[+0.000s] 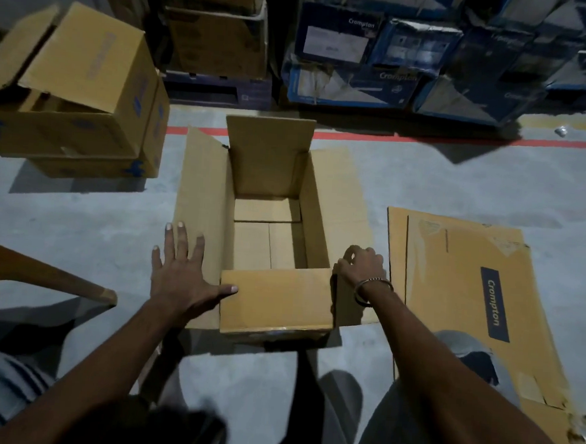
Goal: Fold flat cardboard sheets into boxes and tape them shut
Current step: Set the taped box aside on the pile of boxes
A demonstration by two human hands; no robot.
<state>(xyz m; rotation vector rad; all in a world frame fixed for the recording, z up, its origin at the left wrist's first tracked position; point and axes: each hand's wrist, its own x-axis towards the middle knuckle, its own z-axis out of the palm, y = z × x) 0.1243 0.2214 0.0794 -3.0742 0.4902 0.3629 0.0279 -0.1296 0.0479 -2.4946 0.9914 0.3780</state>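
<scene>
1. An open cardboard box [267, 227] stands on the grey floor [79, 215] just in front of the person, mouth facing up. Its long axis runs away from the person, toward the stacked cartons.
2. All four top flaps are unfolded. The far flap [269, 141] stands nearly upright, the near flap [276, 299] leans out toward the person, and the left flap [200, 195] and right flap [341, 197] splay outward along the long sides.
3. Inside, the bottom flaps lie flat, with their seams visible on the box floor.
4. The left hand [182, 276] is spread, fingers straight and apart, over the left flap; the thumb tip touches the near flap's left edge. It grips nothing.
5. The right hand [361, 263] has its fingers curled over the near end of the right flap, at the box's near right corner. A metal bangle [373, 288] sits on that wrist.
6. A flat cardboard sheet [479, 302] printed "Crompton" lies on the floor just right of the box, its long axis also running roughly away from the person.
7. Two assembled brown boxes [72, 98] are stacked at far left, flaps open.
8. Blue Crompton cartons [397, 56] are piled behind a red floor line [427, 139].
9. A brown chair leg [41, 271] shows at near left.
</scene>
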